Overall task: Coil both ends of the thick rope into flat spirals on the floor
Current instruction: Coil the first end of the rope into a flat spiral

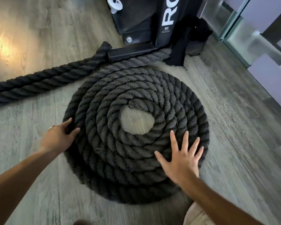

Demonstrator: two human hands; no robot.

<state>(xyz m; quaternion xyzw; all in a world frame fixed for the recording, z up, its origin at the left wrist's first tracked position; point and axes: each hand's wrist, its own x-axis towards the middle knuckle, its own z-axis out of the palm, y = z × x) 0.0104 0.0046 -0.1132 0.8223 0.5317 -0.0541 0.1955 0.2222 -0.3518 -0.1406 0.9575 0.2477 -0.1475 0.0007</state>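
White letters "RO" mark the black upright (154, 17).

Rope (29, 83) cut off at left edge, passing unseen behind black rack base (136, 28), itself cropped at top; floor (242, 127) motion-blurred at right.

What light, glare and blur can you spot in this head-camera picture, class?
Head view: warm glare on the floor upper left; motion blur streaks the right floorboards; the right hand is slightly soft; the rope coil stays fairly sharp; wide-angle bending at edges.
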